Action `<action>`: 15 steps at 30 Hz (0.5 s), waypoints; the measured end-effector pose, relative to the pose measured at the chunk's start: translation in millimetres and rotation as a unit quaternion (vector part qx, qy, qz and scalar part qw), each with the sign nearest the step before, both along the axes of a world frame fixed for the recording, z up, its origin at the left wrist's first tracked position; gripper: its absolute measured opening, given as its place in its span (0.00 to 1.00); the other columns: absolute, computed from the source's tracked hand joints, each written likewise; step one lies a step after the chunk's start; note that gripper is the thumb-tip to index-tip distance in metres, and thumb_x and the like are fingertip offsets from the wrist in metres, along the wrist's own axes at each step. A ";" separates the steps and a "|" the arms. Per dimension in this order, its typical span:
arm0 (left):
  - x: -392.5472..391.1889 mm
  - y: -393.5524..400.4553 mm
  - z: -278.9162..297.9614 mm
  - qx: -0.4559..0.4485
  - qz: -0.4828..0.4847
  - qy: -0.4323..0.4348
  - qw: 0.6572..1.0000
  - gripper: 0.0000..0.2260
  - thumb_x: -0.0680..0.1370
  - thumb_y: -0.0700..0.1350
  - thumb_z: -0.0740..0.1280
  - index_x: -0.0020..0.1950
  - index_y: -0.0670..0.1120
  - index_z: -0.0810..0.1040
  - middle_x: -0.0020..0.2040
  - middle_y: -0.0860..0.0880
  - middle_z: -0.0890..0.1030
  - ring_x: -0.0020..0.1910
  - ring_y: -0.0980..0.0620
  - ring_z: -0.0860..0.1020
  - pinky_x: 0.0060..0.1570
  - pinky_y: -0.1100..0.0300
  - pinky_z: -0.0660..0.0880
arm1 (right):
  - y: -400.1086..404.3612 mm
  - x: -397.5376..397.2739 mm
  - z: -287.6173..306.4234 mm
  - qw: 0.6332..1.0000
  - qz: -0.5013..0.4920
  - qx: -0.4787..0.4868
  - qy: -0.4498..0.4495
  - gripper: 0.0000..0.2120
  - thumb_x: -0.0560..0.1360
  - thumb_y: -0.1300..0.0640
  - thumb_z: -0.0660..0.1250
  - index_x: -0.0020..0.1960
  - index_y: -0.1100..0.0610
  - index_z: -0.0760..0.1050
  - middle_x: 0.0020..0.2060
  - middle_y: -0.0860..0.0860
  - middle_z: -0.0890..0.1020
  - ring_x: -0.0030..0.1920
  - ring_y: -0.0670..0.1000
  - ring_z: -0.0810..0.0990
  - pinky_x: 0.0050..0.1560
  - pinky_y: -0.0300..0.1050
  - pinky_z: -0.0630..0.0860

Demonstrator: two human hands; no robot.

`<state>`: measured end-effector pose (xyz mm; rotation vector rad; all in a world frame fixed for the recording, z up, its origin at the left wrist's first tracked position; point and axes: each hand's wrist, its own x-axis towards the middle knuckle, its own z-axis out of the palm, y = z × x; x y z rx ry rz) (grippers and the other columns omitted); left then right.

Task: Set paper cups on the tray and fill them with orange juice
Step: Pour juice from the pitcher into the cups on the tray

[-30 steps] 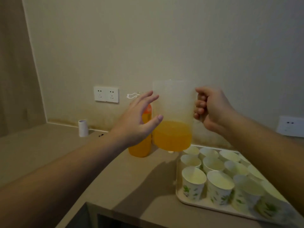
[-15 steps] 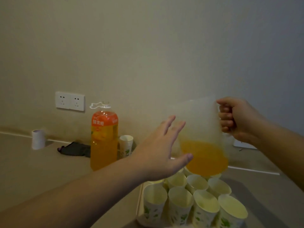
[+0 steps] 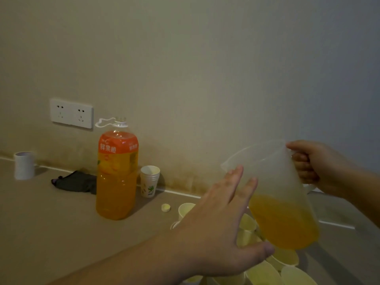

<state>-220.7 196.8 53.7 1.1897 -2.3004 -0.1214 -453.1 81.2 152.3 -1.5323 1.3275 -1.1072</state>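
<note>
The worktop (image 3: 51, 233) runs along the wall and carries everything here. On it, left of centre, stands the bottle (image 3: 116, 173), uncapped and still mostly full of orange juice; its cap (image 3: 165, 207) lies on the worktop just to its right.

The jug (image 3: 275, 194) is held up in the air above the cups (image 3: 267, 264), tilted with its spout toward the left and its lower part holding juice, somewhat under half of its depth. The right hand (image 3: 308, 165) grips the jug's handle, fingers curled fully round it. The left hand (image 3: 224, 221) is spread flat with straight fingers, its fingertips lying at or against the jug's near side; whether they truly touch cannot be told. It grips nothing.

The cups stand packed together at the bottom right, under the jug and partly hidden by the left hand. Those whose insides show look pale and empty, with no juice in them. The tray under them is all but hidden at the frame's edge. A spare stack (image 3: 149, 181) of nested cups stands just right of the bottle, near the wall.

The setting-out of cups looks done, and the step in hand seems to be the start of pouring. The next move calls for tipping the jug further, slowly, with the spout brought low over one cup's mouth. The cups are light and crowded, so a fast stream could splash or knock one over; the left hand seems placed to steady the jug.
</note>
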 end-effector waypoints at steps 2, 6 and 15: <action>-0.3 -3.9 -2.7 0.015 -0.003 0.008 1.000 0.44 0.77 0.70 0.62 0.79 0.65 0.32 0.74 0.68 0.23 0.71 0.68 0.24 0.66 0.65 0.33 | -9.3 0.5 -1.6 1.000 0.005 0.002 0.010 0.26 0.81 0.51 0.58 0.25 0.52 0.59 0.22 0.49 0.58 0.20 0.48 0.54 0.21 0.41 0.52; -2.4 -4.6 -6.3 0.052 -0.019 0.045 0.997 0.45 0.76 0.69 0.65 0.79 0.66 0.34 0.72 0.71 0.23 0.70 0.72 0.25 0.65 0.67 0.34 | -24.6 6.0 -4.6 0.999 0.012 0.003 0.045 0.26 0.81 0.52 0.57 0.24 0.52 0.59 0.22 0.49 0.58 0.21 0.48 0.53 0.21 0.40 0.53; 5.8 -13.4 -18.8 0.105 -0.042 0.074 0.991 0.49 0.76 0.69 0.66 0.79 0.63 0.30 0.72 0.73 0.24 0.71 0.74 0.27 0.71 0.64 0.38 | -43.7 23.9 -10.1 0.993 0.016 0.000 0.118 0.23 0.80 0.54 0.60 0.26 0.53 0.61 0.24 0.50 0.60 0.24 0.49 0.54 0.30 0.45 0.51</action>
